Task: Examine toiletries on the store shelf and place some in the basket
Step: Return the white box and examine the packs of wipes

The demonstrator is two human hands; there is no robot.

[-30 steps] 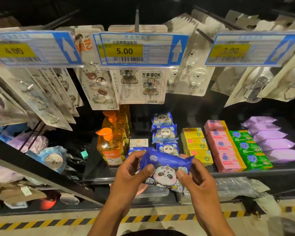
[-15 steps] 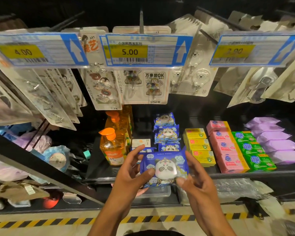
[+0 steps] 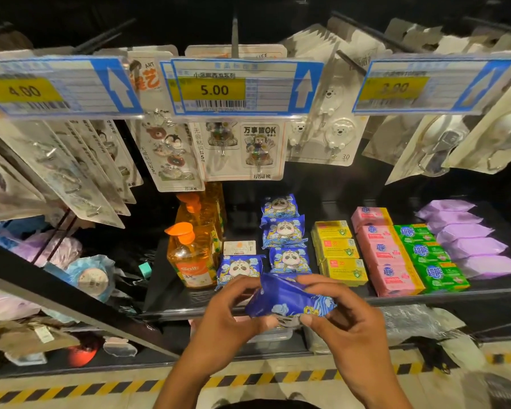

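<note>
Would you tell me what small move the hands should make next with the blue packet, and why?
Probably turn the blue packet fully over to read its back. The left hand and right hand both pinch it in front of the shelf, and it sits tilted with its panda face hidden. No basket is in view, so dropping it seems premature.

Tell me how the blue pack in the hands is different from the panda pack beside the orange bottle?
The held pack is tipped, showing mostly plain blue; the shelf pack shows its panda face. The left hand and right hand pinch the held pack; the shelf pack lies untouched on the shelf. Both have blue wrappers.
</note>
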